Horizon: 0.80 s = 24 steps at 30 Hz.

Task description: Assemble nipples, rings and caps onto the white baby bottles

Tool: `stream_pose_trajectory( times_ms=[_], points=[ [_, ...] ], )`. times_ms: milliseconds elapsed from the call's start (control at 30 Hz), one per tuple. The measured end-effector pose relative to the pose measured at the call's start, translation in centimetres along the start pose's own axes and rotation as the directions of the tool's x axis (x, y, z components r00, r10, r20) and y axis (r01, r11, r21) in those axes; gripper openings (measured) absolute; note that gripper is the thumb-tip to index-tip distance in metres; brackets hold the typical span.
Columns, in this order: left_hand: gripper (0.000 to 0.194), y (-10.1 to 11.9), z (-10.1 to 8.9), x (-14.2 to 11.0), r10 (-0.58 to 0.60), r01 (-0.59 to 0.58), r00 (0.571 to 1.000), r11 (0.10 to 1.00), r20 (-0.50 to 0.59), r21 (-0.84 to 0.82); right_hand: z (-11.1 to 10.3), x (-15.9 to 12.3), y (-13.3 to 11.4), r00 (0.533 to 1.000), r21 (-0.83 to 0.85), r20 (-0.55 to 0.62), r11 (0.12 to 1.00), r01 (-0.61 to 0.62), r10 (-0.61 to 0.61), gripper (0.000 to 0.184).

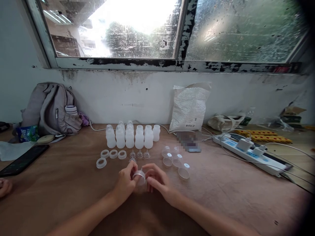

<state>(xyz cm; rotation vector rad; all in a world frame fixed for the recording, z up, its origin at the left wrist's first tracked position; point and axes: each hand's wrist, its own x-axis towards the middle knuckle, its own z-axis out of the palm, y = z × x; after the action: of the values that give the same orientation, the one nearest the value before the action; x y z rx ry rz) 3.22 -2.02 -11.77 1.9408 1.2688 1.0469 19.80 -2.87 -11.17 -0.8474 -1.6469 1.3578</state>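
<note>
Between my hands is a translucent bottle collar (140, 178), tilted, with what looks like a clear nipple poking up from it. My left hand (126, 178) pinches its left side between thumb and fingers. From the right, the curled fingers and thumb of my right hand (160, 183) close around the other side, partly hiding their contact. Just beyond stand several clear nipples (139, 154). Loose collar rings (113, 154) lie to the left of these. Several clear domed caps (183, 172) rest to the right. Frosted baby bottles (130, 137) stand upright in rows behind, some with tops on.
A phone (24, 159) and a grey backpack (52, 109) are at the left, near another person's hand (5, 187). A white mailer bag (189, 108) leans on the wall. At the right lies a power strip (253, 157) with trailing cables.
</note>
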Motion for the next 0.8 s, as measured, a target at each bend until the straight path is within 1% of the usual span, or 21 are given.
stream_pose_trajectory(
  times_ms=[67,100,167,333,433,500,633,733,800],
  points=[
    [0.012,-0.3,-0.3,0.4,-0.014,0.016,0.999,0.998,0.031,-0.065,-0.2,0.6,0.5,0.992,0.174,-0.059,0.979,-0.103,0.115,0.037],
    [0.013,-0.5,-0.3,0.5,-0.016,0.022,0.998,0.995,0.055,-0.100,-0.4,0.8,0.7,0.985,0.222,-0.066,0.965,-0.140,0.158,0.038],
    [0.016,-0.8,-0.2,0.7,-0.016,0.031,0.996,0.986,0.092,-0.162,-0.6,1.2,1.0,0.980,0.249,-0.053,0.953,-0.172,0.191,0.035],
    [0.016,-1.2,0.2,0.7,-0.044,0.083,0.988,0.961,0.149,-0.264,-0.6,1.3,1.3,0.986,0.202,-0.028,0.967,-0.154,0.163,0.036],
    [0.015,-1.0,0.0,0.7,-0.062,0.106,0.985,0.955,0.161,-0.278,-0.5,1.3,1.3,0.985,0.174,-0.022,0.971,-0.163,0.169,0.036],
    [0.016,-0.7,-0.1,0.7,-0.058,0.103,0.984,0.958,0.170,-0.268,-0.6,1.4,1.4,0.982,0.215,-0.053,0.963,-0.165,0.180,0.035],
    [0.025,-0.4,-0.2,0.7,-0.042,0.086,0.985,0.962,0.169,-0.261,-0.9,1.5,1.5,0.977,0.326,-0.105,0.935,-0.141,0.184,0.028],
    [0.031,-0.5,-0.2,0.7,-0.077,0.118,0.987,0.943,0.141,-0.310,-0.9,1.5,1.6,0.977,0.337,-0.114,0.932,-0.131,0.178,0.028],
    [0.033,-0.6,-0.3,0.7,-0.085,0.134,0.985,0.926,0.152,-0.352,-0.9,1.5,1.7,0.978,0.327,-0.114,0.936,-0.130,0.176,0.028]
  ],
)
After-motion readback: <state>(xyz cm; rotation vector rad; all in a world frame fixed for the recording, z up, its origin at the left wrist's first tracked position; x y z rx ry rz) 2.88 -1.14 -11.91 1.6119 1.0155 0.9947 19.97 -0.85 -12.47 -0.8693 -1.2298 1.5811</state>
